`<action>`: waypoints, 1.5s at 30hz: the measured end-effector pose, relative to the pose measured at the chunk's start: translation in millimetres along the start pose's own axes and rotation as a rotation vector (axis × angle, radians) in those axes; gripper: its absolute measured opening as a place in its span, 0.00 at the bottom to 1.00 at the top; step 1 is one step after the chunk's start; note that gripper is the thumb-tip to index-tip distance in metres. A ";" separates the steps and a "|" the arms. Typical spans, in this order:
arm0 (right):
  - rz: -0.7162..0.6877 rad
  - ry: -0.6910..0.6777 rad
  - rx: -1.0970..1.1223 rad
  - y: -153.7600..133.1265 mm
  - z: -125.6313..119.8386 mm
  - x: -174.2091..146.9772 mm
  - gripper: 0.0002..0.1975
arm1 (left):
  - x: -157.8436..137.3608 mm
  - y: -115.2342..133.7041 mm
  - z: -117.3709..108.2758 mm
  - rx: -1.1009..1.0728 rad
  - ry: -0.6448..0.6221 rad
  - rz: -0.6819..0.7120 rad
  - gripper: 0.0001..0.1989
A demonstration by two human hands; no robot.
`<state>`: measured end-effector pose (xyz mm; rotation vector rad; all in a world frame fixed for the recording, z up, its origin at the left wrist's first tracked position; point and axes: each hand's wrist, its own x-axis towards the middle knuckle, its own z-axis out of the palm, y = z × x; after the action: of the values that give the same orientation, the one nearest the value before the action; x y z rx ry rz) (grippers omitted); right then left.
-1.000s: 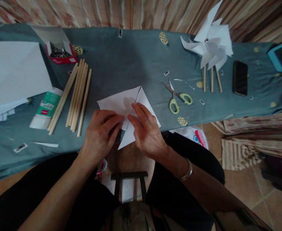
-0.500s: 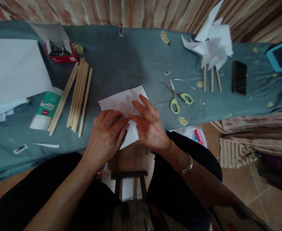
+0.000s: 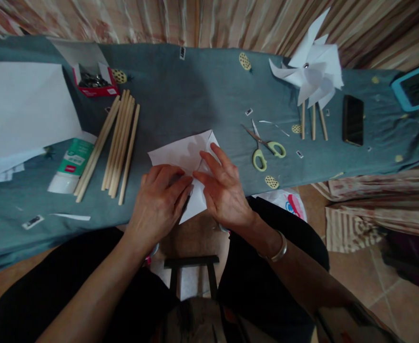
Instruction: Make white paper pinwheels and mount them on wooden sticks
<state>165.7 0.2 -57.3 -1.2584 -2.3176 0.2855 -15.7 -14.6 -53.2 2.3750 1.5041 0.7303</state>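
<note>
A white sheet of paper (image 3: 175,148) with crease lines lies at the table's front edge, its lower corner sticking out past the edge. My left hand (image 3: 161,193) is closed on the left part of the paper, thumb and index finger pinched together near its middle. Something small and dark shows under these fingers, too hidden to name. My right hand (image 3: 225,188) rests on the right side of the sheet, fingers spread and stretched out. One of its fingertips almost meets the left fingertips. A bracelet (image 3: 280,247) circles the right wrist.
Left of the hands lie wooden sticks (image 3: 118,143), a glue tube (image 3: 71,162), a red box of small metal pieces (image 3: 100,89) and white sheets (image 3: 23,105). To the right are scissors (image 3: 266,145), paper pinwheels on sticks (image 3: 311,71), a phone (image 3: 352,120) and a blue-framed device (image 3: 418,88).
The whole view has shifted slightly, so the table things sit a little lower in the picture. Both hands keep nearly the same pose on the paper.
</note>
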 end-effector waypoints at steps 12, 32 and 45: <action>0.046 -0.047 0.085 10.4 -16.7 6.8 0.21 | 1.6 -0.4 -0.2 0.015 0.015 0.026 0.12; 0.156 -0.038 0.030 24.2 -28.8 -13.1 0.21 | -22.7 18.2 5.0 0.031 0.099 0.278 0.15; 0.139 -0.026 0.035 24.6 -26.7 -14.4 0.20 | -26.5 7.1 -2.4 -0.034 0.128 0.184 0.17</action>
<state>203.8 0.6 -48.7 -1.4089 -2.2401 0.3891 -20.7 -41.5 -55.5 2.5076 1.3185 0.9578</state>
